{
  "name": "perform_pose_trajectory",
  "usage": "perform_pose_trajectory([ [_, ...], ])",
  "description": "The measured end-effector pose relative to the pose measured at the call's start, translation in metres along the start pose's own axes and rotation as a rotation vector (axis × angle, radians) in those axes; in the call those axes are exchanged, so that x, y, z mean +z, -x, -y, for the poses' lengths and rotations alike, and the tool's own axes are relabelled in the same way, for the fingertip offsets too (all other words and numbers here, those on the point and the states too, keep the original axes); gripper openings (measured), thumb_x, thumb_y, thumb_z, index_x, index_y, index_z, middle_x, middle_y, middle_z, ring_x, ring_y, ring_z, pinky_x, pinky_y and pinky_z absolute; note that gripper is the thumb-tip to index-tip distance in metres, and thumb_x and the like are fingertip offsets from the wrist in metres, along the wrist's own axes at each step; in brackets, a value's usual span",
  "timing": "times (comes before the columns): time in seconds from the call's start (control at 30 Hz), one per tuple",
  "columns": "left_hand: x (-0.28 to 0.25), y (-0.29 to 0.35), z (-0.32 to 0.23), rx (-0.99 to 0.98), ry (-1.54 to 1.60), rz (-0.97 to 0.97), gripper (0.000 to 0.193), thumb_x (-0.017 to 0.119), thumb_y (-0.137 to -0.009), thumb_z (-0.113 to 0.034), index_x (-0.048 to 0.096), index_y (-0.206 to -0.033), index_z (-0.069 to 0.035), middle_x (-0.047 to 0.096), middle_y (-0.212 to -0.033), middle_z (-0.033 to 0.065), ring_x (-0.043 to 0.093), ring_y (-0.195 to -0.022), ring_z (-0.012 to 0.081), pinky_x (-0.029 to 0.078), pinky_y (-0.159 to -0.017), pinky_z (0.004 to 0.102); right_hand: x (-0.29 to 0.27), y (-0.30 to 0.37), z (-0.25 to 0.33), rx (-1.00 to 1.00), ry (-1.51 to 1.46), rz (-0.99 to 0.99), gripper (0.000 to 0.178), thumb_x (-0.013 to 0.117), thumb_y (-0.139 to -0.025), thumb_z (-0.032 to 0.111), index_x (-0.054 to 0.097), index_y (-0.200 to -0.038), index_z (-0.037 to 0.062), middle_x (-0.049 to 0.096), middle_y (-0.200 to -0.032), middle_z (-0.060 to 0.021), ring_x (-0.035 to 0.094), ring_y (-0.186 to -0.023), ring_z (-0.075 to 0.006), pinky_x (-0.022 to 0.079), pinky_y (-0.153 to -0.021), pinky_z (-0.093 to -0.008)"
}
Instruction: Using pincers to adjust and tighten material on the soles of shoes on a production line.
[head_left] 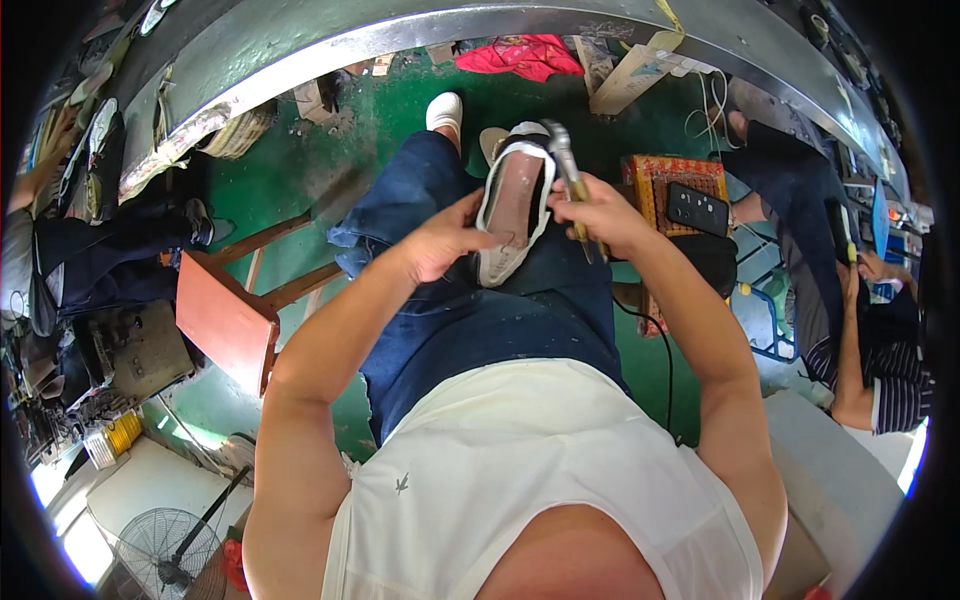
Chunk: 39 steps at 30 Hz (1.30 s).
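A shoe [515,195] with a white rim and a pinkish-brown underside lies sole side up across my lap, toe pointing away. My left hand [445,238] grips its left edge near the heel, thumb laid over the underside. On the right side, my right hand [605,215] is closed around a hammer [577,190] with a metal head and a yellowish handle. The hammer's head rises beside the shoe's toe. Below the right hand two prong-like ends stick out; whether they belong to the hammer, I cannot tell. My right fingers are close to the shoe's right edge.
A metal-edged bench [400,38] curves across the far side. To my left stands a reddish-brown stool [228,318]. At right, a black phone [697,210] rests on a patterned wooden seat [650,185]. People work on both sides. A fan [170,550] stands lower left.
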<state>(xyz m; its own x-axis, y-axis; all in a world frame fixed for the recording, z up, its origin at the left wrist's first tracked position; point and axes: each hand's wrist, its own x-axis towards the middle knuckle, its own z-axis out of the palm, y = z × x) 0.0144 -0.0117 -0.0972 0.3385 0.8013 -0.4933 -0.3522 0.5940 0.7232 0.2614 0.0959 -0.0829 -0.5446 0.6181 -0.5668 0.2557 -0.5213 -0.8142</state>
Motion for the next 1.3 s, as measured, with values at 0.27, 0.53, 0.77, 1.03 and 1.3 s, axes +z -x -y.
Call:
perform_pose_trajectory([
  [0.27, 0.014, -0.01, 0.061, 0.16, -0.425, -0.343, 0.099, 0.08, -0.083, -0.017, 0.02, -0.159, 0.002, 0.054, -0.143, 0.0231, 0.055, -0.131, 0.0286, 0.042, -0.111, 0.0337, -0.005, 0.068, 0.015, -0.029, 1.028, 0.228, 0.04, 0.064, -0.093, 0.013, 0.054, -0.131, 0.0039, 0.068, -0.1, -0.0188, 0.068, -0.088, -0.0349, 0.054, -0.076, -0.0431],
  [0.53, 0.033, -0.004, 0.055, 0.126, -0.494, -0.359, 0.09, 0.073, -0.089, -0.008, 0.018, -0.16, 0.001, 0.052, -0.144, 0.0163, 0.049, -0.135, 0.023, 0.036, -0.115, 0.0347, 0.027, 0.038, 0.062, -0.502, 1.743, 0.115, 0.04, 0.06, -0.081, 0.003, 0.06, -0.119, -0.0079, 0.068, -0.104, -0.0228, 0.068, -0.097, -0.0363, 0.054, -0.082, -0.0443],
  [0.77, 0.023, -0.007, 0.068, 0.178, 0.55, -0.383, 0.069, 0.031, -0.11, -0.047, 0.025, -0.159, 0.001, 0.044, -0.155, 0.0153, 0.047, -0.14, 0.0264, 0.034, -0.117, 0.0382, 0.031, 0.002, 0.079, -0.255, 1.645, 0.637, 0.023, 0.066, -0.09, 0.02, 0.071, -0.093, -0.0021, 0.071, -0.087, -0.0234, 0.069, -0.088, -0.0429, 0.055, -0.078, -0.0504],
  [1.03, 0.027, -0.04, 0.07, 0.272, -0.033, -0.951, 0.06, 0.03, -0.111, -0.038, 0.053, -0.14, 0.009, 0.06, -0.136, 0.0279, 0.057, -0.129, 0.0336, 0.042, -0.109, 0.034, 0.022, 0.008, -0.002, -0.332, 1.196, 0.347, 0.027, 0.065, -0.092, 0.025, 0.064, -0.103, 0.0001, 0.069, -0.096, -0.0228, 0.066, -0.094, -0.042, 0.051, -0.085, -0.0509],
  [1.3, 0.022, -0.032, 0.07, 0.513, -0.71, -0.889, 0.051, 0.032, -0.11, -0.028, 0.053, -0.138, 0.009, 0.061, -0.132, 0.0297, 0.06, -0.125, 0.0411, 0.044, -0.109, 0.0391, 0.009, -0.001, 0.004, -0.515, 1.346, 0.082, 0.028, 0.064, -0.093, 0.018, 0.059, -0.11, -0.0035, 0.066, -0.091, -0.0266, 0.066, -0.096, -0.0424, 0.053, -0.084, -0.0498],
])
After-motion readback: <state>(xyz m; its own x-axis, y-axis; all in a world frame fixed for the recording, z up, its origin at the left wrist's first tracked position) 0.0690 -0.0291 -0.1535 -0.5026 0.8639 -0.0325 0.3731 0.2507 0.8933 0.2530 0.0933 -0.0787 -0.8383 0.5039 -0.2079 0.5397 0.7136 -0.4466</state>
